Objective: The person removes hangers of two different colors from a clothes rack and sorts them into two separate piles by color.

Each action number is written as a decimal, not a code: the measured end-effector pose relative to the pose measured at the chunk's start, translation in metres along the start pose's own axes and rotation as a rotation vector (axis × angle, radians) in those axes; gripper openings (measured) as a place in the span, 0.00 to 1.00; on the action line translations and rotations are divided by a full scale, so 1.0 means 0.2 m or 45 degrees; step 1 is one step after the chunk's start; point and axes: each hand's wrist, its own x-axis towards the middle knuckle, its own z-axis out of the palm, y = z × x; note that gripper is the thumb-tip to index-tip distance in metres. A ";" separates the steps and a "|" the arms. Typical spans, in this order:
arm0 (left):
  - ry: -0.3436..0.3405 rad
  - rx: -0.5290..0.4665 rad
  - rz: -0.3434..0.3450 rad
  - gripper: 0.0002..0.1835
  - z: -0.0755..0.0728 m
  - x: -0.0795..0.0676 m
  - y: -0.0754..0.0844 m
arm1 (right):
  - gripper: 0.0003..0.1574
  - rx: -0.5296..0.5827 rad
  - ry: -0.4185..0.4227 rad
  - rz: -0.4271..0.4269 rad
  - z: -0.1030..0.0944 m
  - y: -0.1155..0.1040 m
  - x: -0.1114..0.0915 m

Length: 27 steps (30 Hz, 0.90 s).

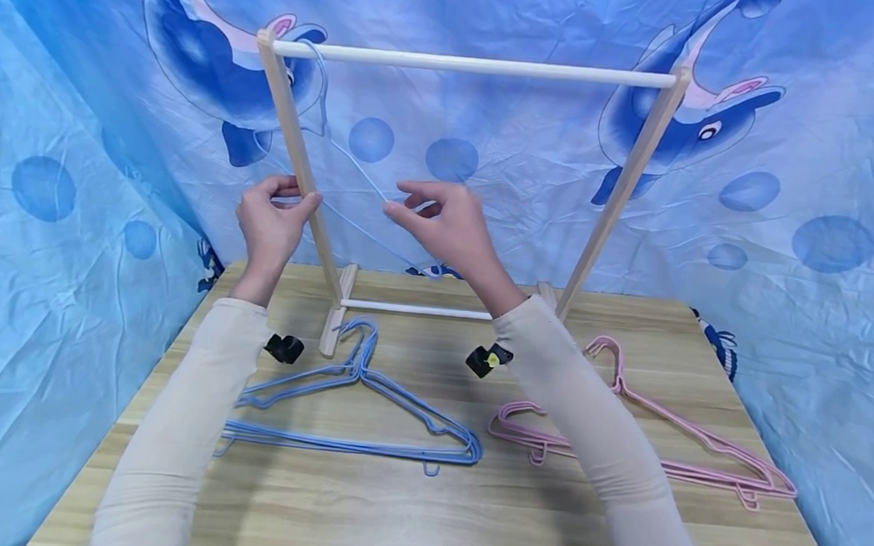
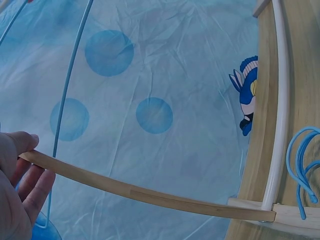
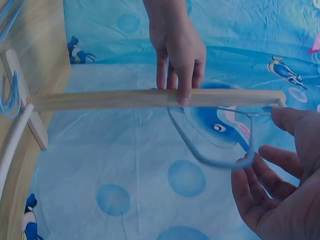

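A light blue wire hanger [image 1: 361,171] hangs by its hook from the left end of the white top rail [image 1: 480,64] of a small clothes rack. My left hand [image 1: 271,221] grips the rack's left wooden post [image 2: 130,190], thumb on one side and fingers on the other. Beside the hanger's right shoulder is my right hand [image 1: 451,224], its thumb and fingers spread apart. In the right wrist view the fingertips lie at the rounded end of the hanger [image 3: 215,163]. Part of the hanger is hidden behind the post.
Several blue hangers [image 1: 362,370] lie stacked on the wooden table [image 1: 407,522] in front of the rack. Pink hangers [image 1: 619,384] lie to the right, partly covered by my right sleeve [image 1: 593,424]. A blue dolphin-print cloth [image 1: 525,186] stands behind and around the table.
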 end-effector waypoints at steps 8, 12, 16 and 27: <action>-0.004 -0.005 0.003 0.19 0.00 0.00 0.00 | 0.26 -0.126 -0.007 0.022 0.09 -0.05 0.02; -0.003 0.002 -0.004 0.19 0.00 0.00 0.00 | 0.21 -0.145 0.015 0.035 0.10 -0.06 0.02; -0.009 0.008 -0.007 0.19 0.00 0.00 0.00 | 0.19 -0.140 0.056 0.051 0.11 -0.06 0.01; -0.020 0.018 -0.019 0.20 0.00 0.00 0.00 | 0.15 -0.102 0.237 -0.032 0.10 -0.06 0.02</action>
